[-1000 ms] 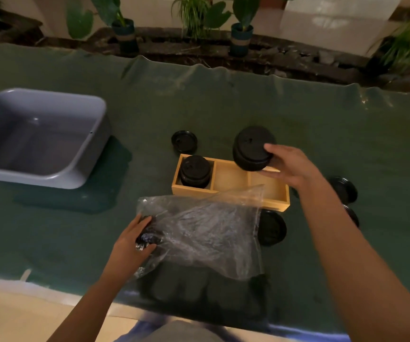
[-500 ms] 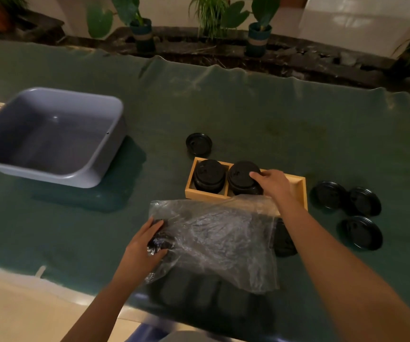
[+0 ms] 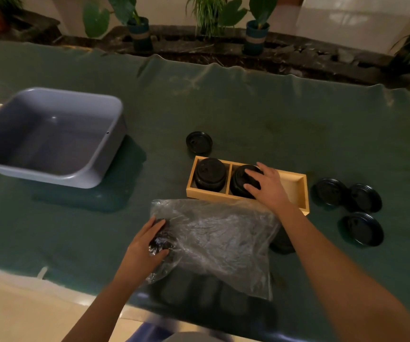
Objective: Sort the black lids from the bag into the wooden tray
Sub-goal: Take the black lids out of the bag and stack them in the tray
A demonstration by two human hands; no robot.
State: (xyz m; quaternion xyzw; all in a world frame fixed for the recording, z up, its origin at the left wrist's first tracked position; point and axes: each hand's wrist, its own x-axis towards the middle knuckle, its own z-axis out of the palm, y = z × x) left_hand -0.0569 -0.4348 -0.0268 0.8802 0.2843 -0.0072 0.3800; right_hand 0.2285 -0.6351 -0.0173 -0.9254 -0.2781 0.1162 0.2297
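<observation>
A grey rectangular plastic tub (image 3: 48, 137) sits at the left of the green-covered desk (image 3: 273, 119). The left hand (image 3: 147, 245) pinches the crumpled clear plastic bag (image 3: 218, 240) at its left edge. Behind it, the three-compartment wooden tray (image 3: 297, 191) holds a stack of black round lids (image 3: 210, 172) in its left compartment; the right hand (image 3: 268, 186) rests with fingers spread on the middle stack (image 3: 239, 181). Loose black lids (image 3: 361, 228) lie right of the tray.
</observation>
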